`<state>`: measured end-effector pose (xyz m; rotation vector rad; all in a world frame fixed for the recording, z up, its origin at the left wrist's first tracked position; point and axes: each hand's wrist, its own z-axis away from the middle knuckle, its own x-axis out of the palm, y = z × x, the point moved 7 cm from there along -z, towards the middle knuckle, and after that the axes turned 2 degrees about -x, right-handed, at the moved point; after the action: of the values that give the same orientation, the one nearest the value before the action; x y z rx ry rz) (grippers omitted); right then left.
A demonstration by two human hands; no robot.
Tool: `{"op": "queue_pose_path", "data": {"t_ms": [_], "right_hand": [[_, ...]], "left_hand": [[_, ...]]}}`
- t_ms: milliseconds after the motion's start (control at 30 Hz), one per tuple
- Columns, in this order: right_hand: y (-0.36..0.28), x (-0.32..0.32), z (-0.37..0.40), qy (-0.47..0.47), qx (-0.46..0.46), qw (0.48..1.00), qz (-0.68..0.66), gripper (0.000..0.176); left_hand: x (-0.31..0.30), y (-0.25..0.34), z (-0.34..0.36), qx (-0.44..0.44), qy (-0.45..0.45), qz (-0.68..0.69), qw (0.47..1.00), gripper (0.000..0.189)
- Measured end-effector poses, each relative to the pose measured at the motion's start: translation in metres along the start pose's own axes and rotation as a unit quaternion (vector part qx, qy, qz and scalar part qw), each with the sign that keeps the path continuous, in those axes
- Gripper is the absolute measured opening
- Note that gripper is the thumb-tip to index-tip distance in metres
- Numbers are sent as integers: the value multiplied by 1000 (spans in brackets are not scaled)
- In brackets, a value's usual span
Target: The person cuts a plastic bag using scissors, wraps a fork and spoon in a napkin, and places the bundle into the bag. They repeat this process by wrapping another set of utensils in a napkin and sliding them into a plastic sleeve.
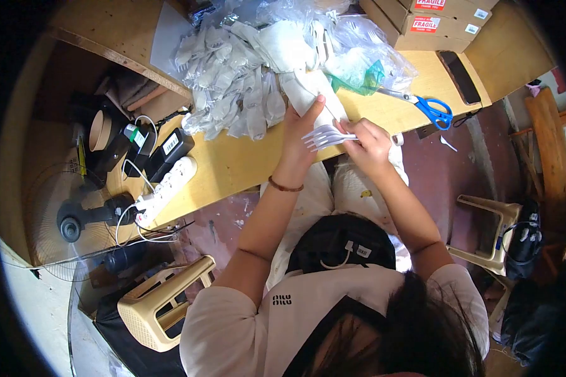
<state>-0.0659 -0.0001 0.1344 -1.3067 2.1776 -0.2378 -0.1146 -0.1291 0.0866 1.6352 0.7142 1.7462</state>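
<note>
In the head view my left hand (299, 129) is closed round a flat white strip (308, 88), its thumb pressed on top. The strip looks like folded paper or thin plastic sleeves. My right hand (370, 144) pinches a white plastic fork (324, 137), tines pointing left, close beside the left hand and overlapping the strip's lower end. Just beyond my hands lies a large pile of clear-wrapped white plastic cutlery (226, 81). Clear plastic bags (365, 47) sit behind, one with a green part.
Blue-handled scissors (434, 112) and a dark phone (459, 76) lie on the table's right. Cardboard boxes (434, 28) with fragile labels stand behind. At left are a white power strip (170, 182) with cables and a fan (72, 220). Plastic stools (163, 305) stand on the floor.
</note>
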Motion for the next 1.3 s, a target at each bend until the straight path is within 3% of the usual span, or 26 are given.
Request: {"op": "queue_pose_path", "data": {"t_ms": [33,133,233,267,367,567,967,1267,1300], "right_hand": [[-1,2,0,-7,-4,1000,-8,16],[-5,-1,-13,-47,125,990,-50,12],[19,-3,1,52,270,942,-190,11],[26,1,5,8,320,933,-164,17],[20,0,-8,-19,259,959,-118,16],[24,8,3,43,353,916,-187,12],[12,5,-1,31,268,959,-84,17],[2,5,-7,4,95,995,13,25],[3,6,-6,6,119,993,0,25]], "left_hand": [[1,1,0,4,3,1,1000,36],[-7,0,1,11,42,-3,999,33],[-7,6,3,26,65,-28,997,31],[-7,6,4,25,66,-40,997,31],[-8,6,4,27,61,-65,996,32],[-6,3,6,56,35,-114,991,34],[4,2,16,76,-3,-119,990,45],[5,7,18,99,0,-128,987,45],[6,7,19,102,2,-124,987,44]]}}
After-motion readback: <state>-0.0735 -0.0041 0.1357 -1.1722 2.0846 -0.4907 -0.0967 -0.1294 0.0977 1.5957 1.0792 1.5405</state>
